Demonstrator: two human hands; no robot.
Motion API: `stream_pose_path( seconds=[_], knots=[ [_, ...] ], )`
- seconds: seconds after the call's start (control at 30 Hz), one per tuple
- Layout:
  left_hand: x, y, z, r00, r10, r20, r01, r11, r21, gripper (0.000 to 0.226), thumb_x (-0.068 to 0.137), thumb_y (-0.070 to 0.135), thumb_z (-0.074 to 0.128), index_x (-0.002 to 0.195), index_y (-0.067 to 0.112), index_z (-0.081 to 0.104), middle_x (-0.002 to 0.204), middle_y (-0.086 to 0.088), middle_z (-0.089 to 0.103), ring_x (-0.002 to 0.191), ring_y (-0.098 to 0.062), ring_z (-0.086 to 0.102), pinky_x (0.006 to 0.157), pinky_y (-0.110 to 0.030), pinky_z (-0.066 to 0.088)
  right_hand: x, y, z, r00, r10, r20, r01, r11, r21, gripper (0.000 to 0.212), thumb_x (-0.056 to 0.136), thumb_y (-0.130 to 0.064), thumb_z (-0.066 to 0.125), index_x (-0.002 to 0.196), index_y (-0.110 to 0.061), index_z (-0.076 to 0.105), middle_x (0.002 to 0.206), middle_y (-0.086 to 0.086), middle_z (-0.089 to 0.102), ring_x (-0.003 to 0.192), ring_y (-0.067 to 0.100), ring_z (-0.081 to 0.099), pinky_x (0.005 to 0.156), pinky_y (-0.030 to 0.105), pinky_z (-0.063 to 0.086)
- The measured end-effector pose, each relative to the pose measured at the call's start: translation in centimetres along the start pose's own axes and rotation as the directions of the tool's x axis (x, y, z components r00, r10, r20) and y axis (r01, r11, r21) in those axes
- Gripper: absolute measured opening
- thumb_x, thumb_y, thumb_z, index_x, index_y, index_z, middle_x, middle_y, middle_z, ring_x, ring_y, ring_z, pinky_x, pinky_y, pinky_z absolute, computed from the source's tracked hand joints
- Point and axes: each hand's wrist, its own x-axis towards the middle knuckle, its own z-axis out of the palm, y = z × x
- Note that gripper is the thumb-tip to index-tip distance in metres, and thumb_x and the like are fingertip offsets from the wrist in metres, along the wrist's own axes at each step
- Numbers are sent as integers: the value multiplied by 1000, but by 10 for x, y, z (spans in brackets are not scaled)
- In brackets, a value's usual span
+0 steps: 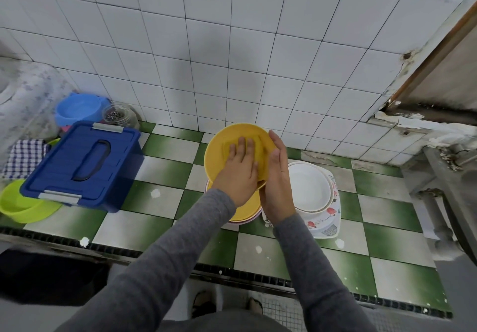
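Observation:
A yellow plate (222, 145) is held tilted above the green-and-white tiled counter. My left hand (238, 174) lies flat inside it, straight fingers pressing a yellow cloth (258, 150) against the plate. My right hand (277, 179) holds the plate's right rim, thumb over the edge and the fingers hidden behind it. Below the plate lies another yellow plate (245, 211) on a pinkish one, partly hidden by my hands.
A stack of white bowls (309, 187) sits on a flowered square plate (326, 225) to the right. On the left stand a blue lidded box (82, 166), a lime bowl (18, 202), a blue bowl (77, 109), a glass jar (118, 114) and a checked cloth (23, 156). White tiled wall behind.

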Motion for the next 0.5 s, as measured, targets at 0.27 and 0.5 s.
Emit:
stream_pose_path(
  seconds=[0.27, 0.5],
  knots=[
    [-3, -9, -15, 965, 212, 158, -135, 910, -393, 53, 107, 29, 41, 154, 37, 18, 164, 9, 19, 151, -9, 11, 123, -33, 17, 7, -4, -7, 999, -27, -25, 25, 998, -58, 40, 94, -71, 30, 130, -65, 46, 151, -12, 39, 141, 23, 40, 111, 60, 38],
    [0, -5, -38, 918, 84, 389, -234, 905, 356, 47, 108, 36, 27, 155, 33, 28, 164, 9, 20, 152, -21, 15, 123, -44, 18, 16, -12, -17, 997, -76, -22, 72, 985, -157, 33, 97, -65, 27, 123, -70, 46, 144, -12, 37, 136, 17, 41, 111, 59, 40]
  ],
)
